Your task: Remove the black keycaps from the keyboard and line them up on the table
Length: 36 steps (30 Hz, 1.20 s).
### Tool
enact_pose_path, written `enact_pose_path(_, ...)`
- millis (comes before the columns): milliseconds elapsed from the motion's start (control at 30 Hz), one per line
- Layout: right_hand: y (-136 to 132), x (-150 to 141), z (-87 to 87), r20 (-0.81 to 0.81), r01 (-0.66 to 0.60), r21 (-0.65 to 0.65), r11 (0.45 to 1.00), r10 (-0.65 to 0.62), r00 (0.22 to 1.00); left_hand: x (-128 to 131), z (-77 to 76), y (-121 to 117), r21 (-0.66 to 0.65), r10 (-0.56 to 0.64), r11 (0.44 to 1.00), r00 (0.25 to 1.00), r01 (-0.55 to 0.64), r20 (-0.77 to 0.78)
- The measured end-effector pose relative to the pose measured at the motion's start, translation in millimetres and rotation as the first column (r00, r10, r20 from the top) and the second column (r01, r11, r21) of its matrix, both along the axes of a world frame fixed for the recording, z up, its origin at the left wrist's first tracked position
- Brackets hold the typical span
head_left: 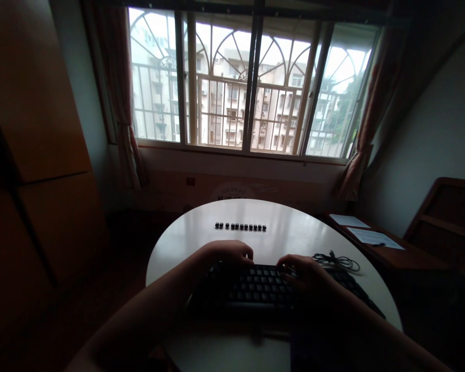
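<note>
The left hand (238, 253) is bent at the wrist, and its fingers curl down at the far edge of the black keyboard (259, 290); I cannot tell if this grip holds some small thing. The right hand (304, 269) is over the keyboard, to the right of the left hand and apart from it. Its thumb and forefinger come near to each other above the keys, but the shade is deep, so I cannot tell whether this grip is closed on anything.

The keyboard lies on the near part of a round white counter (182, 243), partly covered by both forearms. Just behind its right part is a loosely coiled black cable (339, 262). Farther from the hands, small dark keycaps (241, 227) stand in one row across the counter, with somewhat uneven gaps at the left end.

To the right of the counter, papers (374, 237) lie on a brown wooden surface (418, 259). Beyond the counter is a wide window (225, 103), with tied curtains (121, 93) at its two sides.
</note>
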State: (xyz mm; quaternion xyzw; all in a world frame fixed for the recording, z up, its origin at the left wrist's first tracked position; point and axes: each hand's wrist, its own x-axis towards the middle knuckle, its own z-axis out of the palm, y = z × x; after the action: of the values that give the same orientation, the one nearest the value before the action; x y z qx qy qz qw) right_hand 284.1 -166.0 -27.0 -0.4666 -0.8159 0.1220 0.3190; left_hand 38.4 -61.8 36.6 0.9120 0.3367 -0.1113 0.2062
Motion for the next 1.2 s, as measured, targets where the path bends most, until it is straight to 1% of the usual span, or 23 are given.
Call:
enact_pose_path(400,-3.6,-3.6,1.6,-0.005,-0.032,-0.101,0.994,0.031,0.999,0.3,0.5,-1.7,0.012,0.016,1.000,1.000,-0.016,-0.002)
enact_pose_path(667,-3.2,-2.3,3.5,0.025,-0.067,-0.120,0.991,0.070,0.997,0.3,1.1,-0.9,0.010,0.006,1.000,1.000,-0.006,-0.010)
enact_pose_path(900,-0.8,-1.1,-0.4,-0.002,-0.117,-0.152,0.982,0.118,0.993,-0.9,-1.2,0.6,0.005,0.005,1.000,1.000,-0.005,-0.002)
enact_pose_path(1200,-2.1,-2.2,2.5,0.028,-0.104,-0.181,0.978,0.111,0.993,-1.2,-0.2,-0.8,0.012,-0.010,1.000,1.000,0.010,0.007)
